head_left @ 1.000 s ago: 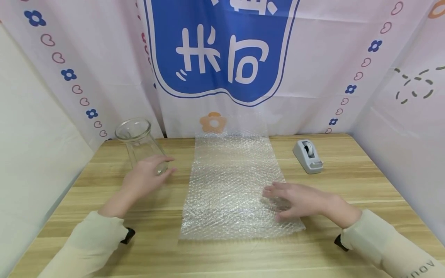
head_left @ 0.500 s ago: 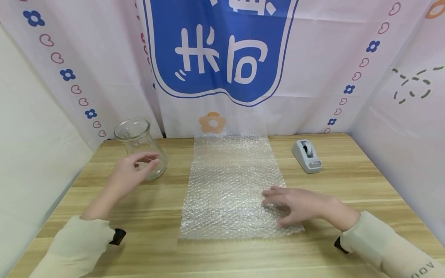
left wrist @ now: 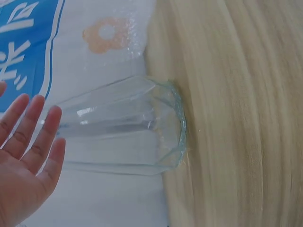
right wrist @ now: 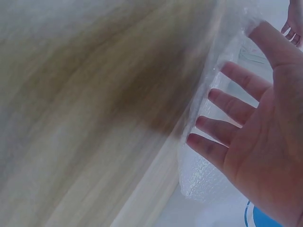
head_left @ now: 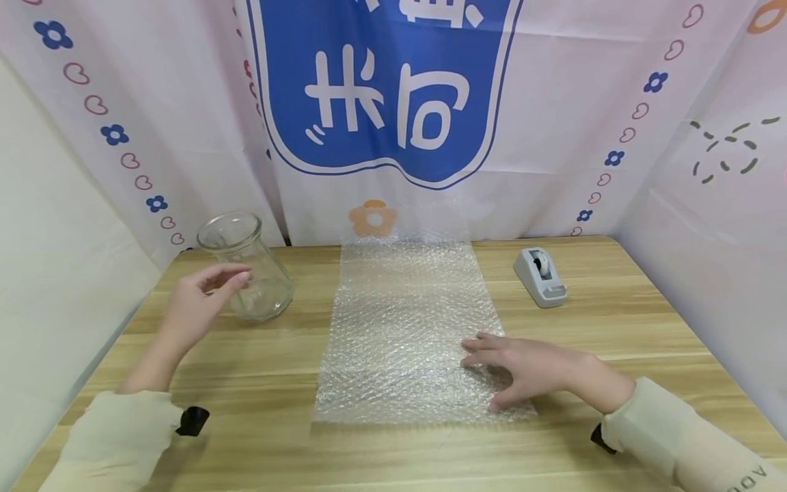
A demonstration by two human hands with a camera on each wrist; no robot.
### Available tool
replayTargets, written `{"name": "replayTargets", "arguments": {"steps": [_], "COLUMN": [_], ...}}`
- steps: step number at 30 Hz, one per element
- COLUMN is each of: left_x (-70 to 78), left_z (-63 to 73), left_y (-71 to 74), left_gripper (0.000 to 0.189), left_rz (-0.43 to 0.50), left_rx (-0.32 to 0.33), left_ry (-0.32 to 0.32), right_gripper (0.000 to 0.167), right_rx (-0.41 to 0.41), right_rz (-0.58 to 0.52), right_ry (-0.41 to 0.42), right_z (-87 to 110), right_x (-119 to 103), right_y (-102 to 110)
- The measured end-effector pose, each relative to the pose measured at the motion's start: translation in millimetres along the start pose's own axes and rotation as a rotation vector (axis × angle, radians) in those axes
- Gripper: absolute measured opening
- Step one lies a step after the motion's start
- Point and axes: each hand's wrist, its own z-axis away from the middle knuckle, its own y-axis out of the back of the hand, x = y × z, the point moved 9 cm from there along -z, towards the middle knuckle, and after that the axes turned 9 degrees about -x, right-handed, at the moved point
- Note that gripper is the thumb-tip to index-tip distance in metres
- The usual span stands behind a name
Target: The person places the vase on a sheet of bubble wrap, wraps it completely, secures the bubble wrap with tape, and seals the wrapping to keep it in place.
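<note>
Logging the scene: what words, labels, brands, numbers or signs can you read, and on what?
"A" plus unclear letters: right beige fabric sleeve.
White characters, partly cut off, on blue shield-shaped fabric print: not surely readable.
Clear glass jar, grey plastic tape dispenser: no readable text.

Curtain characters [head_left: 349,89], sleeve [head_left: 679,427] “A…” (both cropped)

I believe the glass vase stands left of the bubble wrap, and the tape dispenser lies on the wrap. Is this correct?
Not quite: the head view shows the tape dispenser on the table, right of the bubble wrap. The rest holds.
</note>
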Motion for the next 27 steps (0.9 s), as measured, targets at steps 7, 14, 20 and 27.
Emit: {"name": "replayTargets", "arguments": {"steps": [7,14,20,27], "left_x": [-16.7,-27.3,-38.8,-50.9], "left_z": [0.3,4.1,6.3,-3.5], "left_y": [14.5,28.6,34.2,25.9], "left_gripper": [0.025,0.019,0.011,0.051], "left_rz": [0.178,0.235,0.382,0.354], "left_rx": [0.044,0.163,0.239,0.199], "left_ry": [0.005,0.105,0.182,0.273], "right_gripper": [0.076,0.080,0.081,0.083], "right_rx": [-0.017,-0.020,-0.007,-0.005], "right_rz": [-0.025,-0.012,0.006,-0.014], "right_ry": [0.000,-0.001,0.001,0.003], "right_z": [-0.6,0.1,0.7,1.2], "right_x": [1,1,0,1], "right_y": [-1,-4,-4,-5]}}
